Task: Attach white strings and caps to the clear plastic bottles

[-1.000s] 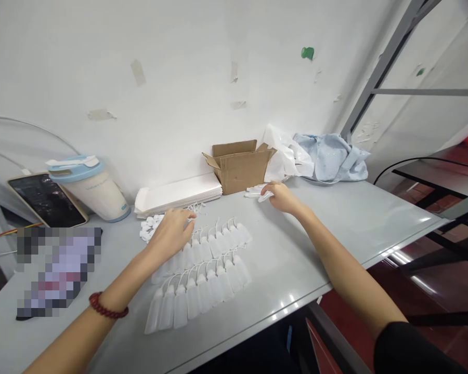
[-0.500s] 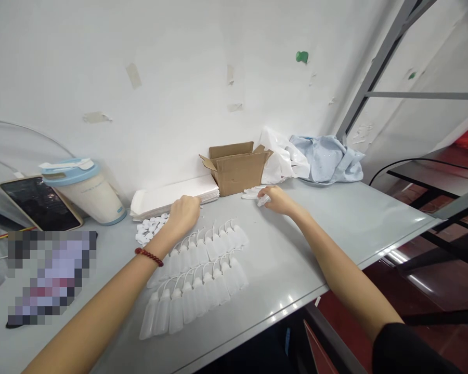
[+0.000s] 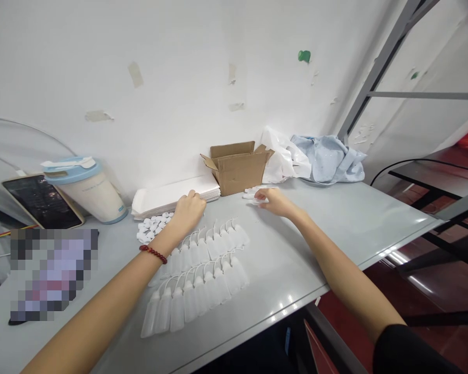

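Note:
My left hand (image 3: 190, 209) is closed, fingers curled down, in front of the stack of white paper sleeves (image 3: 175, 195). Whatever its fingers pinch is hidden. Just left of it lies a heap of small white caps (image 3: 153, 227). My right hand (image 3: 273, 201) has its fingers curled on a translucent plastic bottle (image 3: 253, 197), one of a few lying at the front of the cardboard box. Between my forearms, two slanting rows of translucent plastic bottles (image 3: 191, 298) lie on the table, with thin curved white strands at their necks.
An open cardboard box (image 3: 239, 174) stands against the wall, with a white plastic bag (image 3: 283, 156) and light blue cloth (image 3: 327, 158) to its right. At left are a blue-lidded tumbler (image 3: 91, 192), a phone (image 3: 42, 202) and a blurred-out item (image 3: 56, 275). The grey table (image 3: 296, 259) ends at the front.
My left hand has shifted slightly right. My right hand has moved a little left over the loose bottles; the bottle end that jutted from its fingers no longer shows as clearly.

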`<state>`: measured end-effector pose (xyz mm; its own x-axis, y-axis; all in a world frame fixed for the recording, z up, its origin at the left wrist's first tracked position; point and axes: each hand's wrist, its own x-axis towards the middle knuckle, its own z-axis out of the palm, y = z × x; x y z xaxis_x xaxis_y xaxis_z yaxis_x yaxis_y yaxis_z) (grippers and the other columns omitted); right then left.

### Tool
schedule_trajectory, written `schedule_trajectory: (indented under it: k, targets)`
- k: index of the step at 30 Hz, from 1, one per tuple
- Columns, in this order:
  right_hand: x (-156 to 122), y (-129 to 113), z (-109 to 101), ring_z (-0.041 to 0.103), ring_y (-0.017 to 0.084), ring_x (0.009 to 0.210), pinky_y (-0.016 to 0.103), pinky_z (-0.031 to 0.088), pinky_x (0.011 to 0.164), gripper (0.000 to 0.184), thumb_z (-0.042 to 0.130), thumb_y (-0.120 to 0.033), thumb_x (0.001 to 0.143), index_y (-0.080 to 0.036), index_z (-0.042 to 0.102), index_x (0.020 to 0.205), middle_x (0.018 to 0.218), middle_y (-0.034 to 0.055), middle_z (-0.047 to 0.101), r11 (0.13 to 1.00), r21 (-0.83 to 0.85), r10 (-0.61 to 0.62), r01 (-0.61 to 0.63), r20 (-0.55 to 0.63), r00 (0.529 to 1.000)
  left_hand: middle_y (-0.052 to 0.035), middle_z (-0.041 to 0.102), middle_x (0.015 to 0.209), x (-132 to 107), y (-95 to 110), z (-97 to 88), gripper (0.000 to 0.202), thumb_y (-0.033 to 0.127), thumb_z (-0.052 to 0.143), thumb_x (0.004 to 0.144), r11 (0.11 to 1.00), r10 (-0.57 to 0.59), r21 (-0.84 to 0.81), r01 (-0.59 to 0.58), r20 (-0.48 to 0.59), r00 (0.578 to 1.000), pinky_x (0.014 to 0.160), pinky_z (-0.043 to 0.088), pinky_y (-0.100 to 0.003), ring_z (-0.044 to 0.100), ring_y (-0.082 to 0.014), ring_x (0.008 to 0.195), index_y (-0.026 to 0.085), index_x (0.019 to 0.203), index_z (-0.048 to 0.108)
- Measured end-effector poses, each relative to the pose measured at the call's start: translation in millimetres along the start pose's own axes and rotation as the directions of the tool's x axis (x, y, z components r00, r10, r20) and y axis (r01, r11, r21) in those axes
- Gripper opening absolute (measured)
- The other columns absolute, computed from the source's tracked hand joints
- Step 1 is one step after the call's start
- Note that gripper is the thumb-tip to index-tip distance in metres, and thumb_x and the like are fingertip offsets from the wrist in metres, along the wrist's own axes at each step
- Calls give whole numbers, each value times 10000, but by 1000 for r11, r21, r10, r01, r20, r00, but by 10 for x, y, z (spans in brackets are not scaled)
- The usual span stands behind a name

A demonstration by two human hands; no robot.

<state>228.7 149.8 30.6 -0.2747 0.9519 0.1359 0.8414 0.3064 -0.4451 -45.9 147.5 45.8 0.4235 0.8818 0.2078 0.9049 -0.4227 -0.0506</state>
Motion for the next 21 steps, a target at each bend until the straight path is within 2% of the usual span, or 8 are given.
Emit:
schedule_trajectory:
  k: [4,7,8,9,11,13,17,21]
  targets:
    - [-46,-199,42,600,209,940,292,455,784,219,601,-107,773,-118,617,991,1010,111,661,995,71,-60,63,-45,997,-143,659,951,-68,-22,-105,261,168,424,857,992,-57,-120,46,-84,995,769,470,-363,553,-288,1006,162,834,684]
    - [-120,-412,130,600,196,909,306,470,756,212,592,-168,811,-138,601,1021,1009,94,655,969,174,-162,177,-95,982,-85,682,994,-236,22,-261,267,250,425,876,951,-142,-294,93,-152,978,788,490,-304,618,-205,899,165,927,673]
    - [-149,-484,168,600,194,896,311,474,745,192,585,-183,822,-146,601,1009,992,89,655,946,223,-211,236,-128,969,-74,699,954,-314,48,-310,237,284,484,850,846,-247,-516,136,-154,957,749,501,-287,635,-197,843,158,893,680]
    - [-180,-551,208,601,191,883,310,480,725,184,585,-189,825,-151,599,1004,992,87,655,922,266,-250,283,-150,956,-57,710,901,-400,76,-351,226,327,533,825,700,-333,-690,186,-84,939,699,511,-284,645,-190,767,165,873,684]
    - [-239,-665,288,604,187,866,317,492,716,186,585,-197,833,-157,594,1014,998,89,657,877,312,-322,366,-186,928,-44,717,856,-576,128,-396,220,370,617,772,457,-385,-849,264,78,919,668,520,-294,644,-180,695,177,846,691]
    - [-292,-750,360,608,187,866,330,504,730,181,579,-206,847,-166,588,1023,990,91,656,842,314,-394,439,-200,897,-48,720,829,-738,165,-392,258,389,670,734,300,-372,-910,286,165,914,673,524,-305,645,-174,670,178,881,691]
    - [-388,-866,450,614,198,904,355,522,757,196,542,-204,884,-175,563,1077,992,98,649,798,271,-504,538,-187,843,-49,718,760,-941,206,-324,307,361,718,692,121,-379,-943,311,246,892,694,538,-340,657,-187,676,167,915,634]
    - [-458,-941,477,617,204,955,367,534,780,219,534,-207,896,-193,547,1114,1012,97,650,766,286,-538,575,-204,818,-18,711,722,-991,253,-304,261,329,711,719,45,-349,-961,272,240,906,708,529,-326,654,-166,671,183,892,581]
